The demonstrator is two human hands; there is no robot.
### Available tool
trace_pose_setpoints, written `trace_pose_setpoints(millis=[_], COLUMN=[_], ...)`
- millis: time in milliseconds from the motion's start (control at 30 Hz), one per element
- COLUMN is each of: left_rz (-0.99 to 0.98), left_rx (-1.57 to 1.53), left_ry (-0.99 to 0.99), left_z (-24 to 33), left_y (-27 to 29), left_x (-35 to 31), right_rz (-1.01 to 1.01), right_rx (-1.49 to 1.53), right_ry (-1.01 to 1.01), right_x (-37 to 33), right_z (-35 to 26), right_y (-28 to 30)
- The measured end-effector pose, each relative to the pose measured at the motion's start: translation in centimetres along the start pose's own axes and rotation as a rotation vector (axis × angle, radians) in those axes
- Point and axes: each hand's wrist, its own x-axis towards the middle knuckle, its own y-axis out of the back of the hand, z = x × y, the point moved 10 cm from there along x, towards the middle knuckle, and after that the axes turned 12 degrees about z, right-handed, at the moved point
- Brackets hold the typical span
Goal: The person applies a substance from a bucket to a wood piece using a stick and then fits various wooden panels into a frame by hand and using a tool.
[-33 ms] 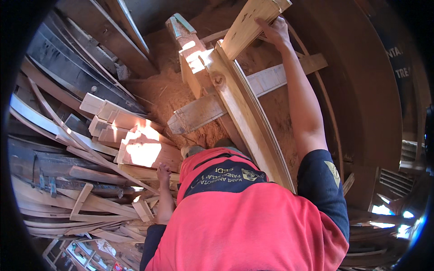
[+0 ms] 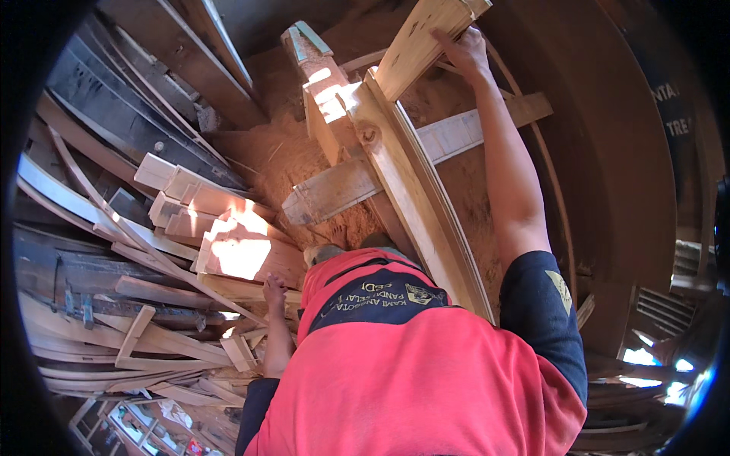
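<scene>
The two hands are well apart: at one o'clock the person's right hand (image 2: 465, 55) is clamped on the upper end of a board (image 2: 417, 52), while at eight o'clock the left hand (image 2: 275, 290) hangs loosely curled, nothing seen in it, near stacked wood (image 2: 283, 264). The board's lower end meets a long beam (image 2: 411, 190); whether they are joined cannot be told. Beneath the beam runs a plank (image 2: 334, 190), with sawdust (image 2: 277, 163) toward ten o'clock. Nothing has visibly changed from the previous picture, so the work stands where it was.
</scene>
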Motion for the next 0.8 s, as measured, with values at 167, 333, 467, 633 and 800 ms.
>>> trace_pose_setpoints(millis=[167,333,467,633,800], left_rz=[0.071,0.022,0.018,-0.039,-0.052], left_rx=[-0.016,0.004,0.039,0.001,0.008], left_ry=[0.019,-0.018,-0.048,-0.152,-0.131], left_z=[-0.6,-0.9,0.1,3.7,5.9], left_y=[0.0,-1.8,-3.2,-4.4,-4.9], left_x=[-1.1,-1.1,-0.6,0.1,0.1], right_rz=[-0.067,-0.110,-0.116,-0.151,-0.173], right_rx=[0.032,0.031,0.019,-0.084,-0.030], right_ry=[0.010,-0.139,-0.169,-0.155,-0.125], right_x=[1.6,1.3,1.3,1.9,2.0], right_z=[-1.8,-1.4,-1.1,-1.4,-2.4], right_y=[-1.3,-1.3,-0.9,-1.2,-1.0])
